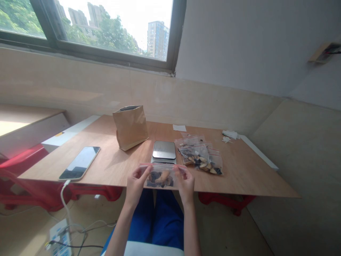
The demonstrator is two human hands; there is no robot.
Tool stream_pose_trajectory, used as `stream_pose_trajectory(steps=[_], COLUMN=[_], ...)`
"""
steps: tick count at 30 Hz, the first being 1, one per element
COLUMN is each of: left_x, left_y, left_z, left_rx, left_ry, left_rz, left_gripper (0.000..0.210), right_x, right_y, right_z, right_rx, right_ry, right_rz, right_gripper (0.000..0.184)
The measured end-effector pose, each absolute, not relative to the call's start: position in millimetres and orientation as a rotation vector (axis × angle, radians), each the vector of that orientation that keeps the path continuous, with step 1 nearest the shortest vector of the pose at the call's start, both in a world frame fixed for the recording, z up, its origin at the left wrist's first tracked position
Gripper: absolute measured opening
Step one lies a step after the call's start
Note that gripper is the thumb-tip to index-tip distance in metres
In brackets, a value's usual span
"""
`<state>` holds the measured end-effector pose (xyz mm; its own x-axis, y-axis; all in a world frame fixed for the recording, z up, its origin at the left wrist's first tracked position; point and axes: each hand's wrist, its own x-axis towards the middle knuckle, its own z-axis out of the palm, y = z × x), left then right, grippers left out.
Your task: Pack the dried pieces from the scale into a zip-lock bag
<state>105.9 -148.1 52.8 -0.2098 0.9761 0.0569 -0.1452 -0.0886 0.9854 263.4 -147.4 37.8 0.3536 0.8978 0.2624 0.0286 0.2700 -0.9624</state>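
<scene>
A small clear bag of mixed pieces is held at the tabletop's near edge, pinched at its top corners by the left hand and right hand, just before the scale.

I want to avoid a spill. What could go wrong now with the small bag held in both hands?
1. The zip bag is held by the left hand and right hand past the table edge, so loose pieces could fall to the floor.
2. It hangs close to the scale and might bump it.
</scene>
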Motion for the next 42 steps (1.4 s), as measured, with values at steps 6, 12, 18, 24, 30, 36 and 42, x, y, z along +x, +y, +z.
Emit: stream_pose_trajectory(steps=[6,12,18,24,30,36,42], left_x=[105.6,103.7,104.8,103.6,101.9,105.5,106.5], left_y=[-148.1,-147.6,-146.5,-146.6,-148.2,-148.3,-151.5], left_z=[54.4,54.0,50.4,51.3,54.0,54.3,56.1], left_rx=[1.055,1.049,1.062,1.058,1.056,0.999,0.986], left_ry=[1.246,1.249,1.262,1.224,1.178,1.185,1.219], left_rz=[1.486,1.495,1.5,1.469,1.387,1.423,1.441], left_gripper=[0.039,0.038,0.039,0.037,0.038,0.037,0.04], right_x=[265.0,265.1,260.8,260.8,261.8,259.8,258.9], right_y=[-147.1,-148.3,-150.7,-150.1,-149.6,-149.1,-152.5], right_z=[38.0,36.0,38.1,38.9,38.9,38.0,39.8], right_rx=[-1.137,-1.131,-1.129,-1.133,-1.124,-1.118,-1.15], right_ry=[-1.119,-1.185,-1.155,-1.07,-1.046,-1.076,-1.063], right_rz=[0.744,0.73,0.721,0.738,0.76,0.719,0.674], right_gripper=[0.027,0.028,0.024,0.027,0.035,0.032,0.029])
